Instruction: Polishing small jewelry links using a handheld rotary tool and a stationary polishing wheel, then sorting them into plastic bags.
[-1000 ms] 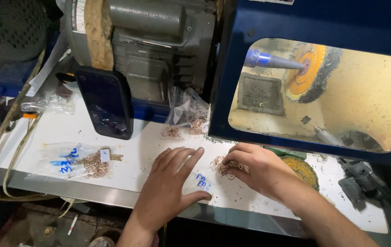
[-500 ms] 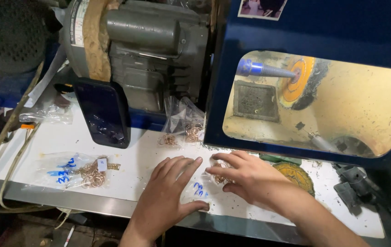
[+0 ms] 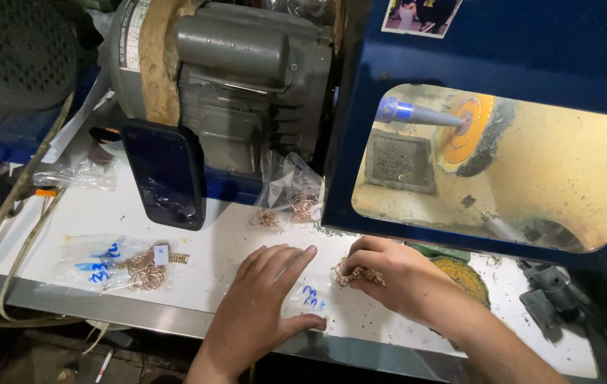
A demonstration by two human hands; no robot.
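Observation:
My left hand [image 3: 261, 299] lies flat, fingers spread, on a small clear plastic bag with blue marks [image 3: 307, 299] on the white bench [image 3: 218, 238]. Just to its right, my right hand [image 3: 396, 274] pinches a bunch of small copper-coloured rings [image 3: 353, 274] at the bag's right edge. A second clear bag with blue marks and a tangle of the same rings [image 3: 140, 267] rests at the left. More rings sit in an open bag [image 3: 296, 199] near the motor.
A grey electric motor [image 3: 239, 78] stands at the back, a dark phone [image 3: 165, 174] leaning against it. The blue hood [image 3: 502, 57] at the right encloses an orange buffing wheel [image 3: 470, 135] on a spindle. Cables [image 3: 5, 235] hang over the left edge.
The view has shifted closer and a little down. My right hand has drawn the rings nearer to the bag under my left hand, which stays flat in place.

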